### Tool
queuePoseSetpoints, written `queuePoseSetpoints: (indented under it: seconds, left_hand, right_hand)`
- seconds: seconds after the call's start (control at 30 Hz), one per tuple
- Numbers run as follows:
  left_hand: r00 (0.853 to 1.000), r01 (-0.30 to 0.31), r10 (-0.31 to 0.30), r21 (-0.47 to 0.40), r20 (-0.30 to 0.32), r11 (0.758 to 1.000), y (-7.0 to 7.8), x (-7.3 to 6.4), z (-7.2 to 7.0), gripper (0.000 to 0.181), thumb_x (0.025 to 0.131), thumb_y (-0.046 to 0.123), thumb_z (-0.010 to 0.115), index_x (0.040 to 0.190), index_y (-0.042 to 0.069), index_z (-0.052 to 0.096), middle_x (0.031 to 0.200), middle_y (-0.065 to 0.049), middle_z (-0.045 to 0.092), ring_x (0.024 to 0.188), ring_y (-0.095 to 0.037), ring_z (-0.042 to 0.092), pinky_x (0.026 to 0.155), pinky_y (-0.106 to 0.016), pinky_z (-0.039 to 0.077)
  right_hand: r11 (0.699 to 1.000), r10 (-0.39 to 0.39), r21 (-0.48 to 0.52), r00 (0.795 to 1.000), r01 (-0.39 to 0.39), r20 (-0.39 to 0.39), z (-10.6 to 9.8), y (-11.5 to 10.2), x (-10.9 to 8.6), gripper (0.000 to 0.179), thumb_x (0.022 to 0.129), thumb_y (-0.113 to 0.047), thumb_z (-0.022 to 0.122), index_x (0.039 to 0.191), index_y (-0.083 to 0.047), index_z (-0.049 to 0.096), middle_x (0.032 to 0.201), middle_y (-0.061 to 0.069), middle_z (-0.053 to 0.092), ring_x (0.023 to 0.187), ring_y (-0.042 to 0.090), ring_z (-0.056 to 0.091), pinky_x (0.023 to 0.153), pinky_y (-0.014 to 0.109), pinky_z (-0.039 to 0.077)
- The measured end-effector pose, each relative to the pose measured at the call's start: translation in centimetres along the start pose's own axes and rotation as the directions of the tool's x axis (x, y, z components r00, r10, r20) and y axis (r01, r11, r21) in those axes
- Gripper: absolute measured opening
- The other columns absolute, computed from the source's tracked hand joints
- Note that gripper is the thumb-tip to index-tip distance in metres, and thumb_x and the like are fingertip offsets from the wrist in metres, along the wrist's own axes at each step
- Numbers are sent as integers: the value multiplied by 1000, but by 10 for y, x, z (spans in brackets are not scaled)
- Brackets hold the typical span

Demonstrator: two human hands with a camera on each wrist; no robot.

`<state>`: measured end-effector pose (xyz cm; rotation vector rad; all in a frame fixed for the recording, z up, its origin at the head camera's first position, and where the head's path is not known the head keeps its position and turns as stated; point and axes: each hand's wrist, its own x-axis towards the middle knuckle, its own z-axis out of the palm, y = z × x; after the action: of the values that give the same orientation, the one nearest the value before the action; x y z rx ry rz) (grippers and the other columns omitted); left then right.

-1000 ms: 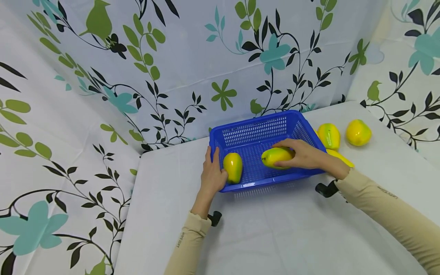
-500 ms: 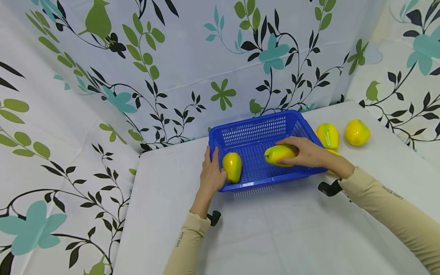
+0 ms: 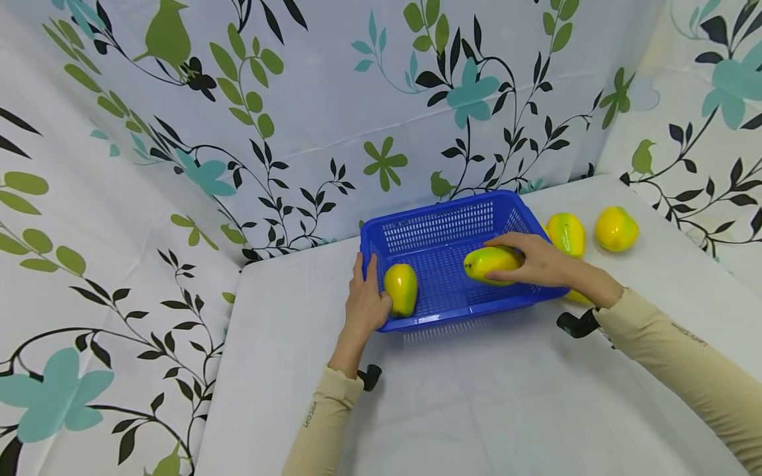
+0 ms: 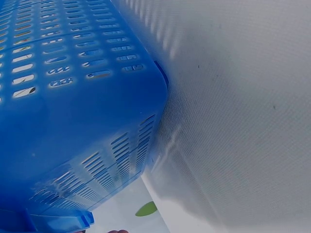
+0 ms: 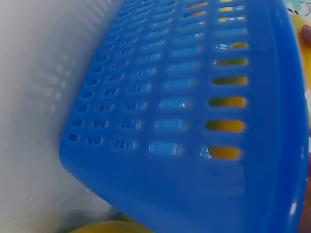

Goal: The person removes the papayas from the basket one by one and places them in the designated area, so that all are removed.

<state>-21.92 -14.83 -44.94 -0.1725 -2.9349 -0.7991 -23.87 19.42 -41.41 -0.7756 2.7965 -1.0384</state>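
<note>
A blue plastic basket point(image 3: 437, 320) with slotted walls sits on the white-covered table. My left hand point(image 3: 366, 301) holds its left end, the thumb by the rim. Inside at the left lies a yellow-green mango point(image 3: 401, 289). My right hand point(image 3: 538, 261) grips a second mango point(image 3: 483, 264) over the right part of the basket, thumb on the near side and fingers on the far side. Whether this mango touches the basket floor I cannot tell. In the right wrist view, the basket wall point(image 5: 146, 179) hides most of the fruit; the left wrist view shows the basket's outer corner point(image 4: 73, 121).
Right of the basket lie another mango point(image 3: 567, 235) and a rounder yellow fruit point(image 3: 616, 229). A yellow piece point(image 3: 576, 297) shows partly behind the right wrist. A patterned curtain point(image 3: 333, 86) hangs behind the table point(image 3: 440, 410).
My right hand has moved slightly right with the mango, toward the basket's right end. My left hand keeps its hold; the basket stays in place.
</note>
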Motion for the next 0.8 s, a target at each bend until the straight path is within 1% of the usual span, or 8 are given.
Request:
queuePoseSetpoints:
  seconds: [0.23, 0.57, 0.73, 0.8]
  left_hand:
    - [1000, 0, 0, -3, 2, 1000, 1, 0, 0, 77, 84, 8, 48, 157, 6, 24, 164, -16, 3, 139, -43, 32, 98, -59, 44]
    - [1000, 8, -8, -11, 7, 1000, 2, 0, -2, 77, 83, 9, 49, 157, 6, 24, 164, -16, 3, 138, -43, 32, 95, -59, 46]
    - [1000, 11, -11, -12, 10, 1000, 2, 0, -2, 77, 84, 9, 49, 157, 6, 24, 164, -16, 3, 139, -43, 31, 97, -59, 45]
    - [1000, 13, -13, -9, 12, 1000, 2, 0, -1, 77, 84, 9, 49, 157, 7, 24, 164, -16, 3, 139, -43, 31, 97, -59, 45]
  right_hand:
    - [999, 44, 3, 999, -44, -18, -10, 3, -7, 65, 86, -44, 73, 137, -9, 55, 135, 14, 57, 113, 31, 52, 97, 54, 44]
    - [998, 63, 9, 997, -62, -45, -19, 5, -13, 64, 86, -40, 74, 138, -7, 54, 132, 14, 59, 110, 30, 54, 96, 54, 46]
    - [996, 88, 1, 994, -88, -67, -28, 3, -16, 64, 87, -39, 73, 139, -6, 53, 134, 15, 57, 112, 32, 54, 97, 55, 45]
    - [995, 99, 1, 993, -100, -70, -31, 3, -17, 65, 87, -39, 73, 140, -7, 53, 134, 15, 57, 111, 32, 53, 95, 55, 45]
